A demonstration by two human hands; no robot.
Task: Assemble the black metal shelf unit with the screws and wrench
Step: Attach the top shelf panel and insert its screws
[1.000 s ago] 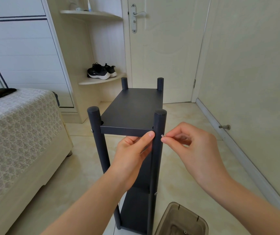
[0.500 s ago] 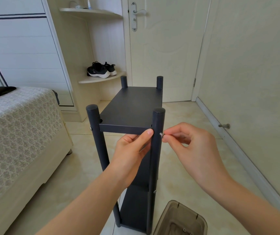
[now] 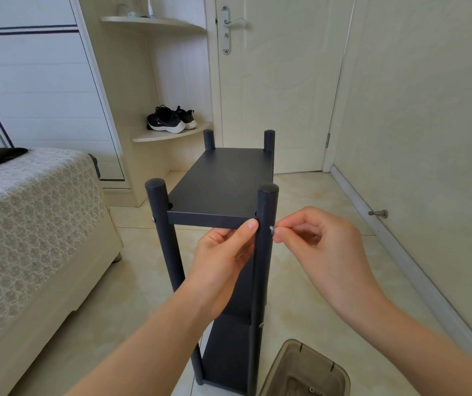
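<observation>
Fingers of the right hand (image 3: 323,252) are pinching a small silver screw (image 3: 271,228) against the outer side of the front right post (image 3: 263,267) of the black metal shelf unit (image 3: 220,190), which is standing upright on the beige tiled floor (image 3: 300,295). Only the screw's head is showing; its shank is hidden. The left hand (image 3: 223,261) is gripping the front edge of the top panel, with the thumb lying on the edge's face and the other fingers curling out of sight underneath. A smoky translucent plastic box (image 3: 300,367) is sitting on the floor beside the unit's foot, cut off by the lower frame edge, and its contents are hard to make out.
</observation>
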